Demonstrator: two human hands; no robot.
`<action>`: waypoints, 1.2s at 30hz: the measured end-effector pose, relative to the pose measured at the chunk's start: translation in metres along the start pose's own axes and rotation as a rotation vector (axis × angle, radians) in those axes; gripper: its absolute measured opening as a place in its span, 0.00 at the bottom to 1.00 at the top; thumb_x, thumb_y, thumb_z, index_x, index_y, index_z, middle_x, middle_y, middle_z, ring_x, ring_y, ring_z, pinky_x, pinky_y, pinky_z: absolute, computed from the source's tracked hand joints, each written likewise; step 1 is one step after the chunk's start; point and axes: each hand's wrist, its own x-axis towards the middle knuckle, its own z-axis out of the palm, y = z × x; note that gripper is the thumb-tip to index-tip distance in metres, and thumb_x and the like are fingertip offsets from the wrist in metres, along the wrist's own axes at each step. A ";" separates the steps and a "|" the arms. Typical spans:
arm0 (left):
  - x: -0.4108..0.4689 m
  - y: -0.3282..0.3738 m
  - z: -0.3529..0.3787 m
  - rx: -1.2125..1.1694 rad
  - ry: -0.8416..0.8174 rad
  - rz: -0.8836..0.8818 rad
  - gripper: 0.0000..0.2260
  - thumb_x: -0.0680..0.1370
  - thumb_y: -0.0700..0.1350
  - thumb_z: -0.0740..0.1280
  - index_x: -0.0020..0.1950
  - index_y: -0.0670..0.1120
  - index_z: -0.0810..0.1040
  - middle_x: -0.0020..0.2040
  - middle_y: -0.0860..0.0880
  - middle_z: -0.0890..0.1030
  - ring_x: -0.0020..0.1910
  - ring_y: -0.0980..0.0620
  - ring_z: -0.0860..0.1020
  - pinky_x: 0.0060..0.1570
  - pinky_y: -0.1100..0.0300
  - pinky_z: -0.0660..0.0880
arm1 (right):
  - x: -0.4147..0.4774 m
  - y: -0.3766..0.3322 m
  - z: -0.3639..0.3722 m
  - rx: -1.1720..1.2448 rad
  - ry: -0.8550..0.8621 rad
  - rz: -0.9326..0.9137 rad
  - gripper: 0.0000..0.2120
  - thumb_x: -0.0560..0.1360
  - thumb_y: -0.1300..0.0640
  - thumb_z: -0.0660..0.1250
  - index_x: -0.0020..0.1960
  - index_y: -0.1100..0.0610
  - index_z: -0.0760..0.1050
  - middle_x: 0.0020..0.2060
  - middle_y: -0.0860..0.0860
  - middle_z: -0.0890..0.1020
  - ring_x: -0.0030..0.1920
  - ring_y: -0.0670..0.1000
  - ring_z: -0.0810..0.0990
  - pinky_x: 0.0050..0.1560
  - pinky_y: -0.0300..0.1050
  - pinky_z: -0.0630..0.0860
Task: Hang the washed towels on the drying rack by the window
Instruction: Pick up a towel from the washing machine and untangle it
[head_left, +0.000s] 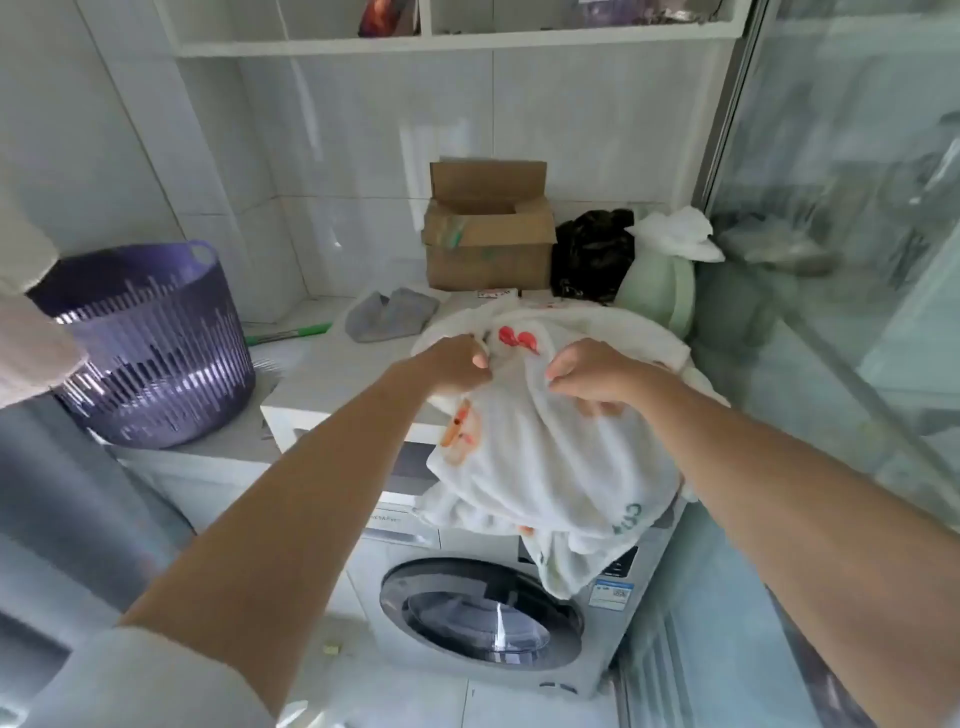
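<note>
Two hands are on the job, both curled tight into the cloth. The left hand (462, 366) pinches a fold of the white towel (545, 467) in a closed fist, and the right hand (592, 376) grips a bunch of it just beside, fingers tucked under. The towel bears red and orange prints and some teal marks at its lower edge, too blurred to read. It lies heaped on the counter (332, 364) and spills down over the front of the one washing machine (483, 613); I cannot tell whether the heap is one towel or more. A blue and white sticker (610, 592) on the machine shows print too small to read, as is the grey lettering on its panel. Farther out stand one purple slotted basket (150, 343) to the left, one grey cloth (389, 314), one green stick (291, 332), one open cardboard box (488, 228) against the tiles, one black bag (592, 254) and a pale green bundle (660, 291).
</note>
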 end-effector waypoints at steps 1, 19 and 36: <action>0.005 -0.001 0.005 0.003 -0.029 0.004 0.13 0.78 0.44 0.61 0.58 0.42 0.80 0.59 0.45 0.80 0.60 0.46 0.77 0.58 0.56 0.73 | 0.006 0.002 0.005 -0.001 -0.007 0.010 0.12 0.74 0.58 0.65 0.56 0.54 0.80 0.48 0.51 0.83 0.43 0.51 0.81 0.40 0.36 0.76; 0.135 -0.061 0.050 0.191 -0.296 0.304 0.16 0.80 0.44 0.62 0.67 0.49 0.75 0.68 0.47 0.74 0.65 0.47 0.73 0.62 0.55 0.71 | 0.086 0.061 0.047 -0.288 -0.174 0.265 0.50 0.56 0.38 0.76 0.73 0.42 0.60 0.71 0.46 0.67 0.70 0.52 0.66 0.69 0.50 0.66; 0.160 0.000 -0.062 -0.277 -0.069 0.399 0.23 0.64 0.62 0.74 0.54 0.59 0.72 0.50 0.62 0.77 0.48 0.60 0.76 0.42 0.62 0.73 | 0.118 -0.043 -0.086 0.364 0.449 -0.081 0.12 0.82 0.53 0.56 0.57 0.51 0.78 0.43 0.41 0.78 0.43 0.41 0.75 0.39 0.34 0.67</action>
